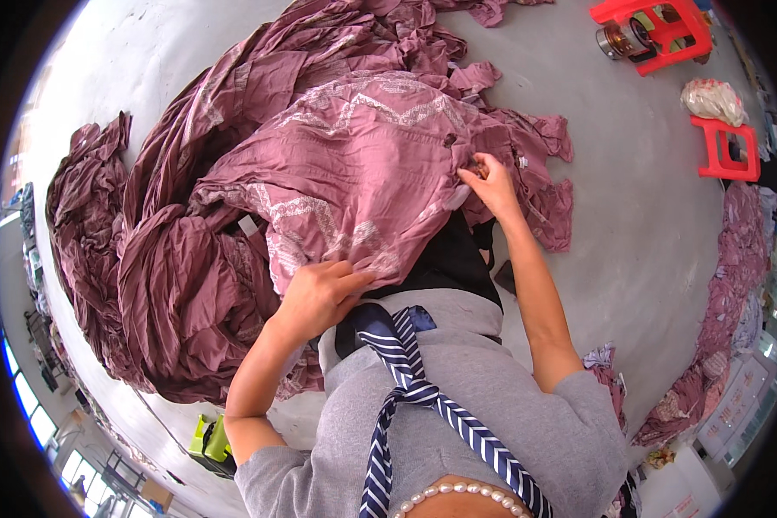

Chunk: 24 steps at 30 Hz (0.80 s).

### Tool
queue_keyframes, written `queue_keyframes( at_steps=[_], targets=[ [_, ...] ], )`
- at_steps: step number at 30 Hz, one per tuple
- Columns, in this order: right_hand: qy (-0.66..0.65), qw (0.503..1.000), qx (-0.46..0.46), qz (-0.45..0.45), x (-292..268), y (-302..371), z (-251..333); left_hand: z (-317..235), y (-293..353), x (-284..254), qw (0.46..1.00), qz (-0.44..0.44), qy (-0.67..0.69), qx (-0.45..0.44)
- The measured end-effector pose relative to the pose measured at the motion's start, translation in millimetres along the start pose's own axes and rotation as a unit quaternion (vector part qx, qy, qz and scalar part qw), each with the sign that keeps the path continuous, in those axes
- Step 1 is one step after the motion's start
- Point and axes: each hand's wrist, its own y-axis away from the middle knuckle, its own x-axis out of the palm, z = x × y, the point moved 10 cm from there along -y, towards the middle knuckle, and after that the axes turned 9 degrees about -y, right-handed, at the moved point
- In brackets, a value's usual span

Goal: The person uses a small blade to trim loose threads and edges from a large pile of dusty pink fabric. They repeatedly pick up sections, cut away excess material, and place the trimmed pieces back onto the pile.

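Observation:
A mauve-pink garment (371, 155) with white zigzag bands is spread across my lap, its body fairly flat. My left hand (315, 298) is closed on its near edge, fingers pinching the cloth. Farther off to the right, my right hand (492, 186) pinches the garment's right edge between thumb and fingers. A small dark spot or piece (449, 140) shows on the cloth near that hand; I cannot make out what it is. Around the garment's far and left sides lies a large heap of crumpled mauve cloth (190, 285), with white patterning in places.
Two red plastic stools (698, 39) (715, 148) stand on the grey floor (630, 207) at the right. A metal cylinder (617, 41) rests by the far one, a plastic bag (715, 101) by the nearer. More cloth (734, 242) lines the right side. A green-and-black box (209, 439) sits lower left.

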Motion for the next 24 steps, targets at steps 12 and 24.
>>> queue_keyframes(
  at_steps=[12, 24],
  targets=[
    [-0.196, 0.957, 0.045, 0.207, 82, 97, 82, 63, 71, -11, 0.970, 0.057, -0.167, -0.165],
    [-0.019, 0.986, -0.040, 0.164, 63, 116, 99, 61, -43, 50, 0.973, -0.037, -0.093, -0.207]
  ],
)
